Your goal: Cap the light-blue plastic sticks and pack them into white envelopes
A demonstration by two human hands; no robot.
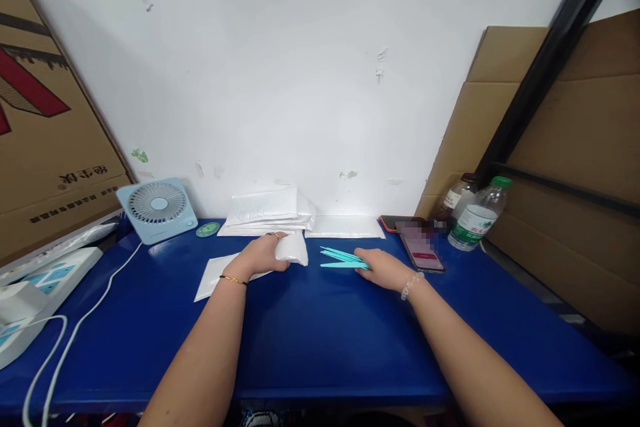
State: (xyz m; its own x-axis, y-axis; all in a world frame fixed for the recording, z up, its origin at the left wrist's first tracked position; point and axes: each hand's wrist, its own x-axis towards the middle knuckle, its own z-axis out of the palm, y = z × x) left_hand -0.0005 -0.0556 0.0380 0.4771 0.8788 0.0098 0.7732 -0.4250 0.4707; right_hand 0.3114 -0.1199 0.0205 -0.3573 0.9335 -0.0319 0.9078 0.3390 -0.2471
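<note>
My left hand [263,255] is closed around a small white packet [293,249], which looks like a folded plastic pouch. Under and beside that wrist, a flat white packet [213,275] lies on the blue table [320,333]. To the right, my right hand [384,268] grips several thin turquoise sticks [339,257] that fan out toward the left hand; what they are exactly I cannot make out. A gap separates the sticks from the white pouch. Behind both hands, a pile of white packets [265,205] rests against the wall, with another flat white packet [345,227] beside it.
A light blue fan [159,208] and a green round disc [208,230] stand at the back left. A power strip [45,290] with white cables lies at the left. Phones [423,250] and bottles [477,217] are at the right. Cardboard [575,147] flanks the table.
</note>
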